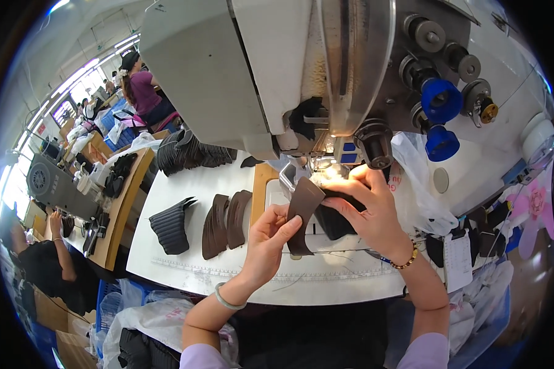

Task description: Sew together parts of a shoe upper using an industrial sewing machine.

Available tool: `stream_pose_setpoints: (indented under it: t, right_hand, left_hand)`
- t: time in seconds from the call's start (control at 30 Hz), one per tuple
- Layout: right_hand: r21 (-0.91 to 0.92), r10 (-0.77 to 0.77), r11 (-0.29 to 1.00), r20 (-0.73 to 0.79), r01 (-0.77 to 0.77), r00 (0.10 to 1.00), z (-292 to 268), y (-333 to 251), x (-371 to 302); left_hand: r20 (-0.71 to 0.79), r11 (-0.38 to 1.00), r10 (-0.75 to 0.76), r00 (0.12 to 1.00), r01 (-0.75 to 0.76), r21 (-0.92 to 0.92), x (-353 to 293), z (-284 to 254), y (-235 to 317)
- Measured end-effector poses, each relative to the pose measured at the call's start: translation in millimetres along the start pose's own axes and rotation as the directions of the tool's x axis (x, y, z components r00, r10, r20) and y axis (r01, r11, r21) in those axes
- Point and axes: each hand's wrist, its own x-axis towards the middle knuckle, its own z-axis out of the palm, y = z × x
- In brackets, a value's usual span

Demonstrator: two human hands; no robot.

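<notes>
One left hand pinches a curved, flat, brown leather-like strip between thumb and fingers. The strip is over the smooth white table, by the big, boxy grey sewing machine. The right hand bends half-closed beside the strip's top; I cannot tell its grip.

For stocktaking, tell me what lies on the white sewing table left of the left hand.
On the white sewing table: fanned black pieces, a small black piece, a ribbed black piece and two bunches of curved brown pieces. The tabletop beneath is covered.
</notes>
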Motion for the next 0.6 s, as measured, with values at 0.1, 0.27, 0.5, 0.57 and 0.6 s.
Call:
stream_pose_setpoints:
  t: [0.1, 0.27, 0.5, 0.57, 0.6]
  right_hand:
    - [-0.177, -0.129, 0.979, -0.165, 0.099, 0.978, 7.6, 9.4, -3.8]
    - [-0.419, -0.446, 0.839, -0.164, 0.347, 0.880, 15.5, 26.1, -10.9]
    - [-0.442, -0.403, 0.800, 0.106, 0.406, 0.909, 0.9, 27.5, -40.7]
    - [-0.579, -0.330, 0.714, 0.217, 0.394, 0.918, 3.7, 29.4, -45.9]
    - [-0.617, -0.346, 0.677, 0.214, 0.401, 0.913, 7.1, 37.7, -47.5]
  left_hand:
    - [-0.090, 0.999, 0.018, 0.996, -0.021, -0.028, 2.4, 9.8, -7.1]
    - [-0.311, 0.980, 0.194, 0.930, -0.198, 0.019, 5.2, 18.7, -17.4]
    - [-0.106, 0.875, 0.443, 0.890, -0.404, 0.267, 7.0, 16.0, -3.8]
    - [0.046, 0.700, 0.484, 0.874, -0.418, 0.579, 10.9, 5.1, 1.2]
    - [0.034, 0.728, 0.452, 0.891, -0.391, 0.563, 12.5, 6.0, 1.3]
